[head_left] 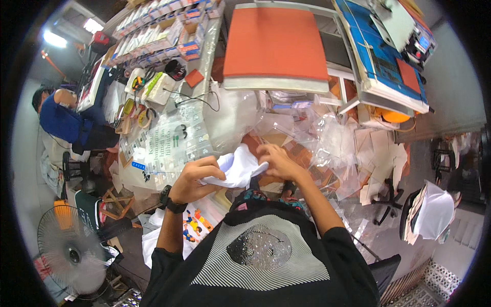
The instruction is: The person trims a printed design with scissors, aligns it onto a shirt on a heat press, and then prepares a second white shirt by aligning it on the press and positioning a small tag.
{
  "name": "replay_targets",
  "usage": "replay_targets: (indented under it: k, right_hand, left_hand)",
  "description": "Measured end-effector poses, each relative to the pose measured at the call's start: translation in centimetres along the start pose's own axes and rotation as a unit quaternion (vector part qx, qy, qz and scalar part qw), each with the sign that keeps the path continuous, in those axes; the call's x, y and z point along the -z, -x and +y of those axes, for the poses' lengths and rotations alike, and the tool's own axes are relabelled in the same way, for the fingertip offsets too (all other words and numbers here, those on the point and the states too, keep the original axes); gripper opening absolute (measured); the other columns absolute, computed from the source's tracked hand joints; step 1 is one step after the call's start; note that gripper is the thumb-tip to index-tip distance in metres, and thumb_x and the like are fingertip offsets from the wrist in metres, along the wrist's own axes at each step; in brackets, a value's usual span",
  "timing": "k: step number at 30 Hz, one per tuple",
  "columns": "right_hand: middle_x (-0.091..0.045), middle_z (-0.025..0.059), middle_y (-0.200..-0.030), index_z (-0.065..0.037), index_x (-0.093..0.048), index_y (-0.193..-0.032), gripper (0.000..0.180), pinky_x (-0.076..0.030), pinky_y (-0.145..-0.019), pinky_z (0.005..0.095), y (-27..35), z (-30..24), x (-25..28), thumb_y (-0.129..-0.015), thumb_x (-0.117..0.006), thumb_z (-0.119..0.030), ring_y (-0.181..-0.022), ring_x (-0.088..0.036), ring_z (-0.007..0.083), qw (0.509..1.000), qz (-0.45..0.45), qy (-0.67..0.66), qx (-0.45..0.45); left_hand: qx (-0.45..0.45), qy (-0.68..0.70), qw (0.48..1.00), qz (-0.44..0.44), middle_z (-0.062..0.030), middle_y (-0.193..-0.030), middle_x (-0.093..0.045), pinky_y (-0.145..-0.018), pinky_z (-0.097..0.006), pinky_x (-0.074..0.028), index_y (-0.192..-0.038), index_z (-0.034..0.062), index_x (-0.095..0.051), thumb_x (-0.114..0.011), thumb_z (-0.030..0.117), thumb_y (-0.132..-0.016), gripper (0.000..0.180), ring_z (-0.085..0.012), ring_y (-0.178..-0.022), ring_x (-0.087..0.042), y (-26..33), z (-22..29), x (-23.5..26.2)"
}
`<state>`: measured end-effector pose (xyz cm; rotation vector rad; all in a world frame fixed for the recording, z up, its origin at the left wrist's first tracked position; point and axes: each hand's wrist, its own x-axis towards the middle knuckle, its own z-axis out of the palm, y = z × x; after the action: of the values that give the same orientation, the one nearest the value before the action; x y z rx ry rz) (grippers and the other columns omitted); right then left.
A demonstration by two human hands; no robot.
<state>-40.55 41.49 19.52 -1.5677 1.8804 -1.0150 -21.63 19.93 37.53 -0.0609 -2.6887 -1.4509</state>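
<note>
A bunched piece of white cloth, perhaps a garment, is stretched between my two hands in front of my chest. My left hand, with a dark watch on its wrist, grips the cloth's left edge, fingers curled over it. The right-hand edge is pinched in my right hand, whose fingers bend inward. Folds hide the cloth's full shape. Beside my left forearm lies more white fabric bearing a colourful figure print.
Left of me, a plastic-covered table carries tape rolls and small boxes. An orange-red flat platen stands ahead. Plastic and paper scraps litter the floor. A fan, a seated person and stacked fabric flank me.
</note>
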Motion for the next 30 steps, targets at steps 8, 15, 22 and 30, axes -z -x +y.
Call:
replay_targets:
  k: [8, 15, 22, 30]
  right_hand:
    - [-0.063, 0.0071, -0.082, 0.000, -0.065, -0.094, 0.022, -0.047, -0.075, 0.0298, 3.3, -12.2, 9.0, -0.075, -0.073, -0.007, -0.079, -0.059, 0.0152, 0.986, 0.146, -0.012, -0.075]
    - [-0.058, 0.0030, -0.085, -0.002, -0.063, -0.095, 0.030, -0.041, -0.069, 0.0274, 8.1, -10.8, 17.2, -0.077, -0.079, -0.020, -0.076, -0.052, 0.0126, 0.956, 0.102, 0.062, -0.267]
    - [-0.055, -0.0014, -0.087, -0.002, -0.064, -0.087, 0.014, -0.041, -0.074, 0.0226, 10.7, -14.1, 23.3, -0.084, -0.074, -0.011, -0.080, -0.050, 0.0089, 0.939, 0.308, -0.036, -0.149]
    - [-0.059, 0.0005, -0.085, 0.001, -0.064, -0.087, 0.014, -0.041, -0.076, 0.0207, 11.5, -9.8, 25.9, -0.086, -0.073, -0.010, -0.080, -0.053, 0.0084, 0.863, 0.489, 0.080, -0.099]
  left_hand:
    - [-0.027, -0.132, 0.978, 0.162, -0.0035, -0.069, -0.056, -0.058, -0.031, -0.036, -0.077, 0.0069, -0.064, -0.085, 0.014, -0.065, 0.026, -0.0180, -0.060, -0.051, 7.0, -3.9, 7.3]
    - [-0.009, -0.143, 0.978, 0.149, -0.0093, -0.072, -0.058, -0.060, -0.033, -0.042, -0.076, 0.0027, -0.062, -0.085, 0.013, -0.065, 0.028, -0.0231, -0.063, -0.055, 5.7, -3.4, 10.1]
    - [-0.078, -0.200, 0.933, 0.290, -0.0035, -0.076, -0.059, -0.066, -0.029, -0.045, -0.082, 0.0009, -0.063, -0.079, 0.004, -0.072, 0.019, -0.0129, -0.071, -0.056, 3.1, -0.9, 11.5]
    - [-0.070, -0.254, 0.844, 0.467, -0.0057, -0.084, -0.061, -0.076, -0.029, -0.047, -0.086, 0.0007, -0.061, -0.070, 0.004, -0.079, 0.011, -0.0163, -0.081, -0.060, -1.1, -0.8, 9.8]
